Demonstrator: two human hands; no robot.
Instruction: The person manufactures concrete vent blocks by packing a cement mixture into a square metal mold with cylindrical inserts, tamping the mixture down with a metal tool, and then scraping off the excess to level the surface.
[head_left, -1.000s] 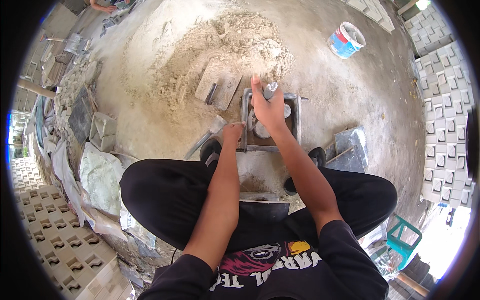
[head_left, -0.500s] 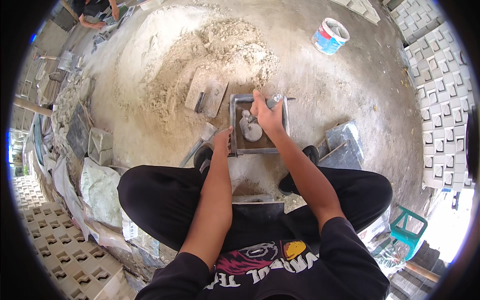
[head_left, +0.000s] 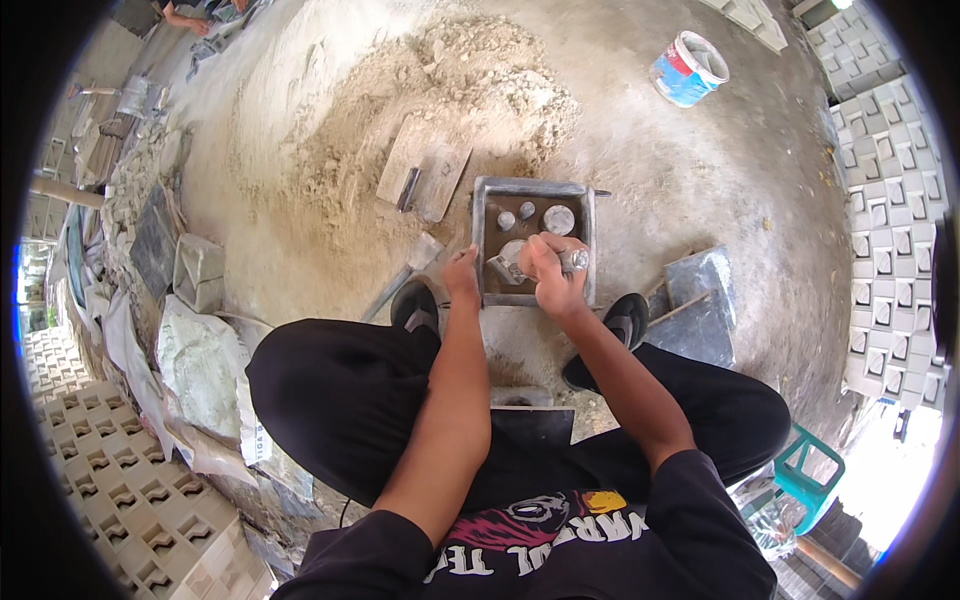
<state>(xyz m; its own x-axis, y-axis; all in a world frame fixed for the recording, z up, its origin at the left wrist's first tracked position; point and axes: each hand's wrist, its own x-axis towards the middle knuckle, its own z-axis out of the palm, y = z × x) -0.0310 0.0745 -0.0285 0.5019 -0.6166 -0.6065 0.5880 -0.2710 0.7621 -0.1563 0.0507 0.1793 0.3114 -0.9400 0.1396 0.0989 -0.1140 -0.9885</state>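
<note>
A square metal mould frame (head_left: pixel 533 186) lies on the ground in front of my feet. Inside it are several round grey pieces, among them a large disc (head_left: pixel 559 219) and a small knob (head_left: pixel 506 219). My right hand (head_left: pixel 556 277) is closed around a grey hand tool (head_left: pixel 574 261), whose rounded handle end sticks out of the fist. The tool's working end is partly hidden under the hand, over the mould's near part. At the mould's left side, my left hand (head_left: pixel 462 275) is curled with its fingers at the frame's edge; its grip is partly hidden.
Beyond the mould rises a pale powder heap (head_left: pixel 450 80), with a handled float board (head_left: pixel 425 165) at its near edge. A flat-headed tool (head_left: pixel 425 252) lies left of the mould, dark plates (head_left: pixel 700 300) to the right. A bucket (head_left: pixel 690 70) stands farther off. Another person's hand (head_left: pixel 188 20) shows far left.
My right hand has come nearer to me with the tool, uncovering round pieces in the mould's far part. The left hand stays by the mould's left side. The whole view has shifted slightly.
</note>
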